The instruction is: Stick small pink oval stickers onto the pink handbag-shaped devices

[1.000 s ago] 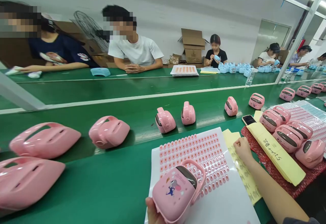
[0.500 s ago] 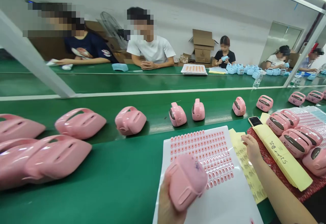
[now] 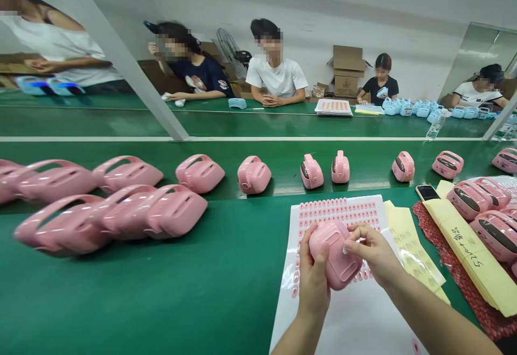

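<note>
My left hand (image 3: pixel 313 277) is wrapped round a pink plastic device (image 3: pixel 333 260), holding it tilted above a white sheet of small red oval stickers (image 3: pixel 323 212). At the device's right edge, my right hand (image 3: pixel 374 250) is closed in a pinch, its thumb tip against or very near the casing. Whatever the pinch holds, if anything, is too small to make out. Just right of the sticker sheet lies a yellowish sheet with clear labels (image 3: pixel 412 247).
Pink handled devices (image 3: pixel 177 209) stand in a cluster at left and along the green bench (image 3: pixel 141 301). At right are a phone (image 3: pixel 427 193), a folded yellow paper stack (image 3: pixel 472 255) on red bubble wrap (image 3: pixel 452 274), and more devices. Co-workers sit across the bench.
My right hand has moved from beside the yellowish label sheet to the device. My left hand has turned the device, and the view has swung left.
</note>
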Demonstrator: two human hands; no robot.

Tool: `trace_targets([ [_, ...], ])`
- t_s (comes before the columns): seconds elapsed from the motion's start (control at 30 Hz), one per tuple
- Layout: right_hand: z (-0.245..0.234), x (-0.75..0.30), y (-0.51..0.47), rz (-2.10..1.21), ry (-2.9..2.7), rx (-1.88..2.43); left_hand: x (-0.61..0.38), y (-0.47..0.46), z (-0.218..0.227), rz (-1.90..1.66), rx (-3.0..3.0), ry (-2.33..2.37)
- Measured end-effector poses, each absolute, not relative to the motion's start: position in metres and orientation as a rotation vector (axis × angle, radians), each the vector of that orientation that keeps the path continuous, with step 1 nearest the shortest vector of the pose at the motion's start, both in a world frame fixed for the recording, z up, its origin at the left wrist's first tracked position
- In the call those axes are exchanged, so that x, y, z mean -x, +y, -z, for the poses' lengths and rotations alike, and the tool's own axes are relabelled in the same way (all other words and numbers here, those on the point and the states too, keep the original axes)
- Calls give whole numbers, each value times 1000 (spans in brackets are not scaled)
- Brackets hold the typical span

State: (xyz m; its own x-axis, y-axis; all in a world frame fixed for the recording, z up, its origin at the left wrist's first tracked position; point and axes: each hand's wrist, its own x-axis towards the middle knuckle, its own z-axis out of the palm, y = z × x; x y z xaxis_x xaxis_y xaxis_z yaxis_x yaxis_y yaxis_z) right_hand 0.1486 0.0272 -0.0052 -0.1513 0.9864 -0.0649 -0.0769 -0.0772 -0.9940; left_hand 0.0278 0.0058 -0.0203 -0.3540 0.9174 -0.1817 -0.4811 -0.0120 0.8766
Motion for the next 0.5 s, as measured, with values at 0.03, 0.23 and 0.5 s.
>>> trace_targets([
  [0.03,6,-149,27,-1410,-1220,1125,-28,6,21,-1615,-553,1136],
  [0.23,11,-145,25,-1324,-1249,1122,-29,6,24,-1628,-560,1146],
  [0.5,15,-140,27,-1180,-1366,1132,-28,6,17,-1631,-500,1123],
])
